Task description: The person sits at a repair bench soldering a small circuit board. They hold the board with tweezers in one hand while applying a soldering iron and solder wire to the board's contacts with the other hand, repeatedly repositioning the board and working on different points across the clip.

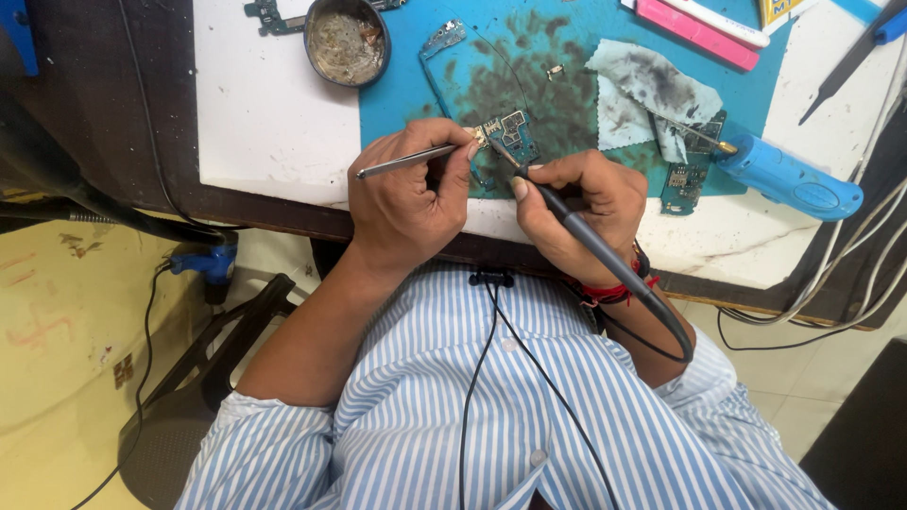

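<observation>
A small blue-green circuit board (510,135) lies on a stained teal work mat (567,38) at the table's near edge. My left hand (408,194) is closed on metal tweezers (402,162), whose tips reach the board's left side. My right hand (578,210) grips a dark soldering iron (605,253) like a pen; its tip touches the board. The iron's cable runs back past my wrist, which wears a red thread band.
A round tin of flux (347,42) stands at the back. A dirty cloth (647,94), a second board (685,175) and a blue handled tool (789,177) lie right. Pink and white tools (699,30) lie far right. Cables hang off the table's right edge.
</observation>
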A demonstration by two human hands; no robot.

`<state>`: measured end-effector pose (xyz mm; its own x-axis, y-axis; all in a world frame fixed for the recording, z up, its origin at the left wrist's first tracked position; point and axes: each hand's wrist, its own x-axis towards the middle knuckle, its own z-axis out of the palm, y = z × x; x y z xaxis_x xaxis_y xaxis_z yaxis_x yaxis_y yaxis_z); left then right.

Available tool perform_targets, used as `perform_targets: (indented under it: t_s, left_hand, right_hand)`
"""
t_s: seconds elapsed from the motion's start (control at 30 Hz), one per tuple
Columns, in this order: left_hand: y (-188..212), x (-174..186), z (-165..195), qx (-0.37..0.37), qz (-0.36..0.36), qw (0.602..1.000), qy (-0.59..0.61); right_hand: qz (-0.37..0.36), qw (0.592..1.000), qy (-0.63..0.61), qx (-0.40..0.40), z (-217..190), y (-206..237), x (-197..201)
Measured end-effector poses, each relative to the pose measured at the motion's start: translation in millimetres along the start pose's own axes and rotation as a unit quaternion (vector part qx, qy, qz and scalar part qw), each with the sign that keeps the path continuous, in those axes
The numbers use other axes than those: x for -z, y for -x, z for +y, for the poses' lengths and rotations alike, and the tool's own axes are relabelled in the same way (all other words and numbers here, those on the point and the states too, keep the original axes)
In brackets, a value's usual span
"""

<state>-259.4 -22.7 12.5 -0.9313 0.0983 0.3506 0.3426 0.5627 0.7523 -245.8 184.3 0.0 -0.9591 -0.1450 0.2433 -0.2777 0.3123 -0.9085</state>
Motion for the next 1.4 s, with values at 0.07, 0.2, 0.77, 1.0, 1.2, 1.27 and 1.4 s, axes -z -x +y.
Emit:
perform_targets:
  t_s: [0.07, 0.2, 0.77, 1.0, 1.2, 1.27, 1.4]
  left_hand:
    - [0.4, 1.0, -0.3, -0.002, 0.001, 1.000, 0.000]
    - [0.9, 2.5, -0.2, -0.004, 0.001, 1.000, -0.003]
    - [19.0, 7.3, 3.2, 0.005, -0.004, 1.000, 0.002]
    - [31.9, 10.3, 6.5, 0.005, 0.001, 1.000, -0.002]
    - [42.9, 15.9, 7.6, 0.004, 0.000, 1.000, -0.004]
    - [46.8, 17.0, 8.1, 0.008, 0.001, 1.000, 0.000]
    - [53.3, 18.7, 9.3, 0.009, -0.003, 1.000, -0.004]
  right_hand:
    - [-0.002, 1.000, 0.009, 0.001, -0.2, 1.0, -1.2]
    - [0.000, 1.000, 0.007, -0.004, -0.3, 2.6, -2.3]
    - [-0.006, 1.000, -0.007, 0.003, -4.8, 19.7, -5.8]
    - [0.001, 1.000, 0.004, -0.014, -10.1, 32.5, -10.1]
    - [0.000, 1.000, 0.014, 0.003, -14.8, 40.6, -18.8]
    - [0.000, 1.000, 0.001, 0.001, -16.5, 43.5, -20.2]
    - [-0.004, 1.000, 0.013, 0.006, -19.8, 49.2, -21.1]
